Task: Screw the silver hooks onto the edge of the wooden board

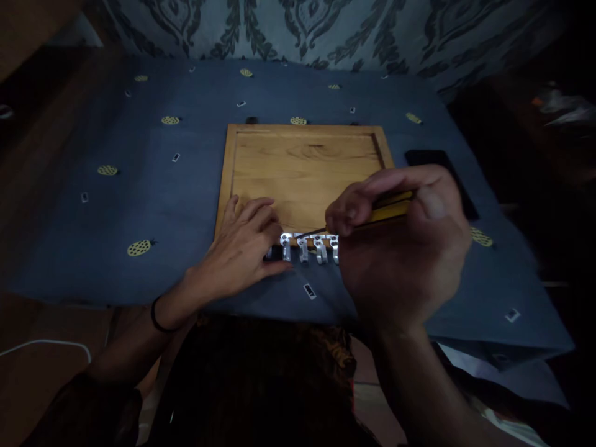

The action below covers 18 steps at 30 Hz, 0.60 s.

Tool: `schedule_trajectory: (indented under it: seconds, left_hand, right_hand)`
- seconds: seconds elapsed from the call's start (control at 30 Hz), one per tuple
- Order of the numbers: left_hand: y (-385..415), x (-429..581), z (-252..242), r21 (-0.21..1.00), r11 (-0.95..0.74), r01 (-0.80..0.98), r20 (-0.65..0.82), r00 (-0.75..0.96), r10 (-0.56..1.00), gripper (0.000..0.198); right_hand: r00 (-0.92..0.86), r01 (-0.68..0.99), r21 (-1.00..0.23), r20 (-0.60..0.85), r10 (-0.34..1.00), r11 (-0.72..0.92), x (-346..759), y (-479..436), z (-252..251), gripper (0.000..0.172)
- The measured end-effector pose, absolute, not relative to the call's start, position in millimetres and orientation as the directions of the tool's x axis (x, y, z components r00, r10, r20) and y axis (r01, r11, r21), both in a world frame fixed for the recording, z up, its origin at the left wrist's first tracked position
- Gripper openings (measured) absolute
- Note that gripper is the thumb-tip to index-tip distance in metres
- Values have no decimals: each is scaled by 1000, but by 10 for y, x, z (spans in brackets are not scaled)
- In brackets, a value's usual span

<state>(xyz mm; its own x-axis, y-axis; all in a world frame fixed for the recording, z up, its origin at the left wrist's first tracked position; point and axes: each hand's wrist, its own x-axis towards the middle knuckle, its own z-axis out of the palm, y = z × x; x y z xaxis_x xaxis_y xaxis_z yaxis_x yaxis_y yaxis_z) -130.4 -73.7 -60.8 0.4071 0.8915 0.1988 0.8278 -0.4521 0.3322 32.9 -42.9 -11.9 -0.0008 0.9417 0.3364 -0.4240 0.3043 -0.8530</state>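
Note:
A wooden board [302,177] with a raised frame lies on the cloth-covered table. Along its near edge runs a shiny metal hook rail [320,248] with several hooks hanging toward me. My left hand [246,239] grips the rail's left end against the board edge, fingers bent over the wood and thumb below. In my right hand [405,248] is a screwdriver [388,211] with a yellow handle, my fingers wrapped round it. Its thin shaft slants down to the left, and the tip is at the rail near the leftmost visible hook. My right hand hides the rail's right end.
A dark phone [435,162] lies right of the board, partly behind my right hand. The blue tablecloth [158,217] has a pineapple print. Behind the table hangs patterned fabric [279,31]. Two small dark pieces show at the board's far edge. The surroundings are dim.

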Motion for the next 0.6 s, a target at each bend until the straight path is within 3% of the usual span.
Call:
schedule_trajectory:
  seconds: [0.17, 0.43, 0.6]
  left_hand:
    - [-719, -1301, -601, 322, -446, 835, 190, 405, 895, 43]
    - [-706, -1308, -597, 321, -466, 825, 202, 421, 884, 44]
    - [-716, -1298, -595, 327, -470, 819, 200, 427, 882, 46]
  right_hand:
    - [-31, -405, -862, 348, 937, 307, 253, -378, -230, 17]
    - [-82, -368, -885, 335, 938, 284, 231, -366, -240, 16]
    - [-120, -427, -865, 342, 932, 262, 225, -397, -238, 18]
